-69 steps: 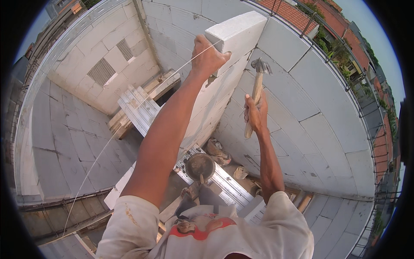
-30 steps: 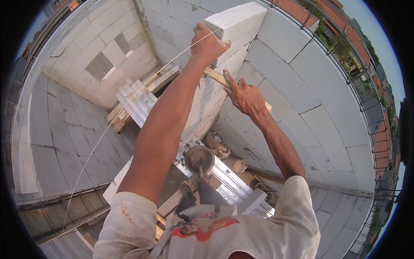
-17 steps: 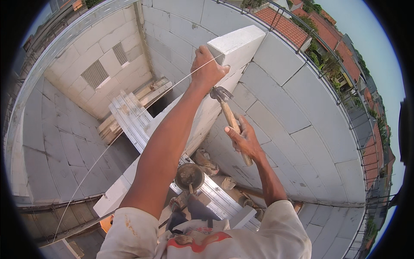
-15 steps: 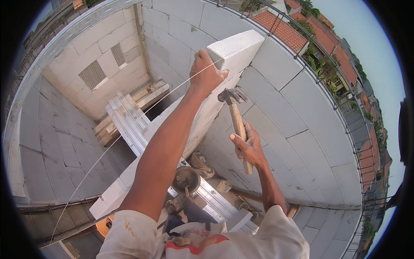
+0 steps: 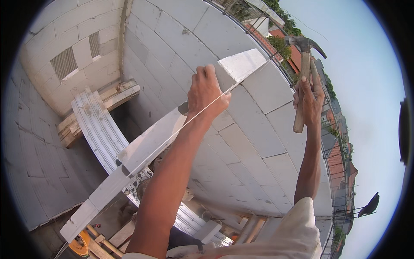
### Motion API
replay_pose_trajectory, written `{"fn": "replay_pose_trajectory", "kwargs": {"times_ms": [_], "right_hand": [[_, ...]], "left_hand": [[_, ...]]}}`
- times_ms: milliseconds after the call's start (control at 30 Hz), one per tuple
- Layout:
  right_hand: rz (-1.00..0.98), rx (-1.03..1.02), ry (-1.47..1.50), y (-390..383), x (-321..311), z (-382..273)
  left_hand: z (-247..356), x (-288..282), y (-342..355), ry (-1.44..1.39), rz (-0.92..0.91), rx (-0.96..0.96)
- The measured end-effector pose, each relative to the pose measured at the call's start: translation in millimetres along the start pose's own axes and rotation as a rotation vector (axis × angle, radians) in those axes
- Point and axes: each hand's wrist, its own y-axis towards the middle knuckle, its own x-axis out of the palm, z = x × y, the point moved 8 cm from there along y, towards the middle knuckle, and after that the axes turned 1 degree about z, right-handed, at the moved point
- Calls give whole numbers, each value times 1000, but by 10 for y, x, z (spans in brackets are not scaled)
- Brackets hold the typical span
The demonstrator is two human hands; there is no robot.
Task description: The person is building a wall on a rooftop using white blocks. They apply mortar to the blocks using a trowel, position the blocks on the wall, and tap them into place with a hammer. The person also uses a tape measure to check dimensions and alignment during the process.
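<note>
A white lightweight concrete block (image 5: 243, 64) sits at the far end of a thin block wall (image 5: 148, 136), against the taller grey wall. My left hand (image 5: 208, 93) grips the block's near end, fingers curled over its left side and thumb on the right. Off to the right, my right hand (image 5: 309, 101) holds a claw hammer (image 5: 304, 64) upright by its wooden handle, thumb along the wood. The steel head is up in the air, apart from the block. A taut white string (image 5: 172, 134) runs along the thin wall and passes over my left wrist.
Ribbed metal planks (image 5: 97, 121) rest on stacked timber (image 5: 114, 97) below on the left. Metal bars (image 5: 330, 142) run along the outer right side, with tiled roofs beyond. A yellow-orange object (image 5: 79, 244) and loose timber lie at the lower left.
My right hand has raised the hammer up and to the right, away from the block. My left hand stays on the block's end. The whole view has shifted and tilted.
</note>
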Motion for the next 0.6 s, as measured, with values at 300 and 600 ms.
{"fn": "replay_pose_trajectory", "kwargs": {"times_ms": [300, 600], "right_hand": [[-282, 180, -323, 460, 394, 427], [-308, 205, -407, 639, 329, 561]], "left_hand": [[-53, 0, 26, -29, -41, -40], [-27, 23, 26, -34, -48, -34]]}}
